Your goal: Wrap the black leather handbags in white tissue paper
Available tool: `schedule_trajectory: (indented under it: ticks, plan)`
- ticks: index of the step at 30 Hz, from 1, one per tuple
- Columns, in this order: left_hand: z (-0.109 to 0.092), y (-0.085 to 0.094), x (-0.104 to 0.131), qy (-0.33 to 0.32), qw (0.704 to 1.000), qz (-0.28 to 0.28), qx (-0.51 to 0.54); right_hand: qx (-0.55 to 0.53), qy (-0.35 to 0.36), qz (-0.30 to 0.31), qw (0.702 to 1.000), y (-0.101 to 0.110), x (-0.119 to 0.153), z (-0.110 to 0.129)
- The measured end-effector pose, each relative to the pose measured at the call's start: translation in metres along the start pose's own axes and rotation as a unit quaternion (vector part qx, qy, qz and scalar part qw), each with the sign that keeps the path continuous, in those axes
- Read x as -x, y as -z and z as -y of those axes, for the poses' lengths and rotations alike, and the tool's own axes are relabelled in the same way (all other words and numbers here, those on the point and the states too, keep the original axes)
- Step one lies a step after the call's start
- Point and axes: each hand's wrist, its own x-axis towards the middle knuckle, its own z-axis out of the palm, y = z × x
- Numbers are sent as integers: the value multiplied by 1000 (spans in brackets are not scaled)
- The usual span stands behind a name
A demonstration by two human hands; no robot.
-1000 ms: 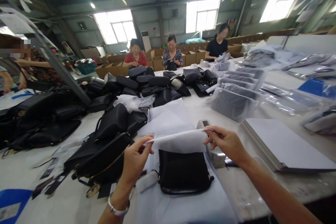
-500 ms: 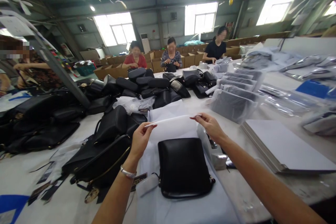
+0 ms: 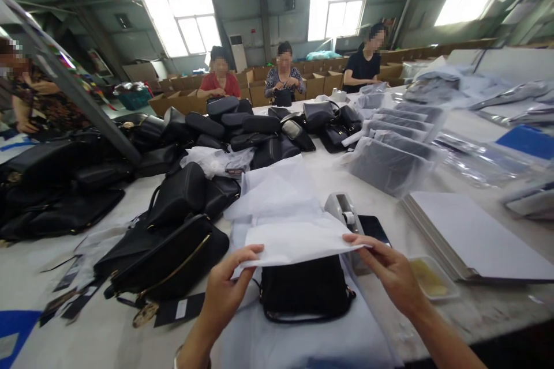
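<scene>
A white tissue sheet (image 3: pixel 298 239) is stretched between my two hands, its near edge over the upper part of a black bag (image 3: pixel 305 291). My left hand (image 3: pixel 234 277) pinches the left corner of that edge; my right hand (image 3: pixel 385 265) pinches the right corner. The bag lies flat on more pale wrapping, and its top is hidden under the sheet. Beside my left wrist is a black tag (image 3: pixel 179 309). Behind the sheet's right side stands a tape dispenser (image 3: pixel 341 207), with a dark flat object (image 3: pixel 373 229) next to it.
Black bags (image 3: pixel 173 259) are heaped on the left and across the middle. On the right are a stack of white boards (image 3: pixel 476 236), a small tray (image 3: pixel 428 278) and bags in clear plastic (image 3: pixel 385 164). Several people sit or stand beyond, near cardboard boxes (image 3: pixel 173 102).
Both hands have come nearer, drawing the sheet's edge down over the top part of the black bag. The view has shifted slightly, and the dark flat object and small tray now show.
</scene>
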Motion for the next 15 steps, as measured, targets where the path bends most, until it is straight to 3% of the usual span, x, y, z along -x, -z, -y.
schedule_trajectory:
  ticks: [5,9,12,15]
  plan:
    - [23,-8,37,-85,991,21,-97,117,106,40,987,5,26,-25]
    - [39,-15,50,-138,973,23,-182,224,176,67,956,5,39,-41]
    - [42,-18,53,-160,959,6,-235,302,225,18,926,0,46,-37]
    - [42,-20,55,-179,946,-7,-270,341,280,-45,896,-14,51,-16]
